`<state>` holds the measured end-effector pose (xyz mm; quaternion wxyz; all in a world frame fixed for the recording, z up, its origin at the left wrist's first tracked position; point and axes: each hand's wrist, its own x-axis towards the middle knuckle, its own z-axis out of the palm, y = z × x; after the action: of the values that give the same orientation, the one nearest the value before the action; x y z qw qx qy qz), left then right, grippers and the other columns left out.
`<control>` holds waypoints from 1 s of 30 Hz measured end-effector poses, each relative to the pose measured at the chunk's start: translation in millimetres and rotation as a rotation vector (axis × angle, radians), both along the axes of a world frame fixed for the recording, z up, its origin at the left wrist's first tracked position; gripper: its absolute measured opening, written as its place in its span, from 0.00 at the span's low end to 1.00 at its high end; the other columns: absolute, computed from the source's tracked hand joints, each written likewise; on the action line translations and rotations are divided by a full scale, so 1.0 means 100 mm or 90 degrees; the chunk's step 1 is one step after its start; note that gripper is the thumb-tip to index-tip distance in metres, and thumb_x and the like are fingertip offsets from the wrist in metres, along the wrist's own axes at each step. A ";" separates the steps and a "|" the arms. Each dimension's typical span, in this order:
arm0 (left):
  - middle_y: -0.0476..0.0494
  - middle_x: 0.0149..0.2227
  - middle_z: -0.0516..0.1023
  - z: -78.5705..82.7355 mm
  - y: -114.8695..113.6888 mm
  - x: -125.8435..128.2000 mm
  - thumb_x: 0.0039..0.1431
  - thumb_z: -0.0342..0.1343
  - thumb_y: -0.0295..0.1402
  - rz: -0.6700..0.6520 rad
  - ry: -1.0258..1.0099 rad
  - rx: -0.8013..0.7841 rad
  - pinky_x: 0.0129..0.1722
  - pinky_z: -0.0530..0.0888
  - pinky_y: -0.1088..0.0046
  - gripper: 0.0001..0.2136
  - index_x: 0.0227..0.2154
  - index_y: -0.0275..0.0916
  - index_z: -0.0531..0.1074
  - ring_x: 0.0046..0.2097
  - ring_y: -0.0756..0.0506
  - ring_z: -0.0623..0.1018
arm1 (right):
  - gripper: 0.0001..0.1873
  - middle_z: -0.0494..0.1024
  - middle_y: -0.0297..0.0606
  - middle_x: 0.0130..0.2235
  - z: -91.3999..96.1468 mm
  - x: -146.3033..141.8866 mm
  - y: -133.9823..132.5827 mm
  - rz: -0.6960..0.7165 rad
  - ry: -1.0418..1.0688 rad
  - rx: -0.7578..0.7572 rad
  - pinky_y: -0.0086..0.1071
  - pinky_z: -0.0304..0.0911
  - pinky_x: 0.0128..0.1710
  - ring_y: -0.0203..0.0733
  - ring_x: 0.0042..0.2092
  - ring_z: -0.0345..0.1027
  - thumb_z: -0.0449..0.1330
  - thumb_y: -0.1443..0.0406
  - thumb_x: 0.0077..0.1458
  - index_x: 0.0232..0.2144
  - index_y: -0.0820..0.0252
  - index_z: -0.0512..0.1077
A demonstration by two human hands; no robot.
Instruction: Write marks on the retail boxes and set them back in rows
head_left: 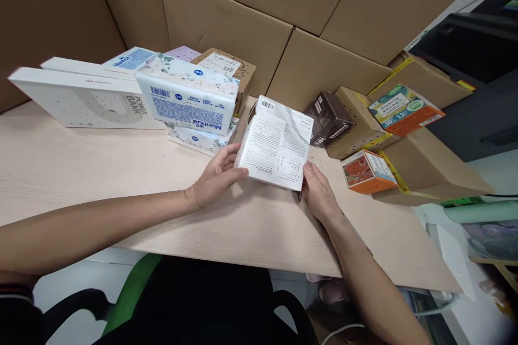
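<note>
A blue-lettered pack (188, 99) (Manhua) sits near white boxes (68, 99).

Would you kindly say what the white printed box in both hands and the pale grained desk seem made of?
White printed box: probably cardboard, smooth and satiny, judging by flat faces and straight edges.
Pale grained desk: wood or printed laminate, fairly matte, with fine streaks; I cannot tell which.

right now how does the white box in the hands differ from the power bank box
The white box is held between left hand and right hand; the power bank box stands on the table. The white box shows dense small print, the power bank box large lettering. Both are mostly white.
</note>
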<state>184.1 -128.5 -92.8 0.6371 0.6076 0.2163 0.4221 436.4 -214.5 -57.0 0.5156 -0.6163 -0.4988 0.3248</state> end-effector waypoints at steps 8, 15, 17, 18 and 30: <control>0.35 0.61 0.75 0.06 -0.08 0.01 0.66 0.57 0.31 0.027 0.022 0.049 0.51 0.82 0.58 0.27 0.66 0.42 0.60 0.60 0.38 0.78 | 0.17 0.76 0.48 0.41 0.02 0.21 0.05 -0.041 -0.475 -0.100 0.55 0.69 0.48 0.61 0.45 0.72 0.62 0.60 0.51 0.44 0.57 0.76; 0.35 0.61 0.75 0.20 -0.17 -0.01 0.67 0.59 0.33 0.035 0.020 0.100 0.55 0.81 0.57 0.28 0.67 0.43 0.59 0.59 0.39 0.78 | 0.23 0.80 0.39 0.35 0.06 0.25 0.07 -0.055 -0.339 -0.104 0.45 0.70 0.39 0.52 0.37 0.75 0.62 0.59 0.54 0.52 0.55 0.73; 0.36 0.62 0.73 0.25 -0.19 -0.02 0.66 0.60 0.34 0.058 0.029 0.164 0.54 0.81 0.59 0.29 0.68 0.45 0.59 0.59 0.40 0.77 | 0.24 0.76 0.32 0.30 0.11 0.27 0.07 -0.101 -0.164 -0.075 0.38 0.69 0.32 0.43 0.29 0.72 0.63 0.58 0.53 0.53 0.55 0.72; 0.35 0.63 0.71 0.28 -0.20 -0.04 0.66 0.60 0.34 0.082 0.033 0.216 0.54 0.81 0.60 0.29 0.68 0.46 0.59 0.60 0.40 0.76 | 0.23 0.74 0.29 0.28 0.14 0.29 0.07 -0.121 -0.069 -0.057 0.35 0.67 0.29 0.40 0.27 0.71 0.64 0.58 0.53 0.51 0.55 0.72; 0.32 0.61 0.65 0.62 -0.07 -0.12 0.57 0.58 0.26 0.207 0.139 0.803 0.58 0.75 0.51 0.34 0.67 0.45 0.59 0.62 0.35 0.70 | 0.18 0.71 0.28 0.22 0.39 0.38 0.02 -0.087 0.365 -0.092 0.23 0.43 0.12 0.28 0.16 0.49 0.67 0.51 0.48 0.27 0.54 0.65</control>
<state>172.0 -135.4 -30.8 0.0615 0.8632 0.0803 0.4946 474.0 -212.0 -17.7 0.6106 -0.5668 -0.2662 0.4848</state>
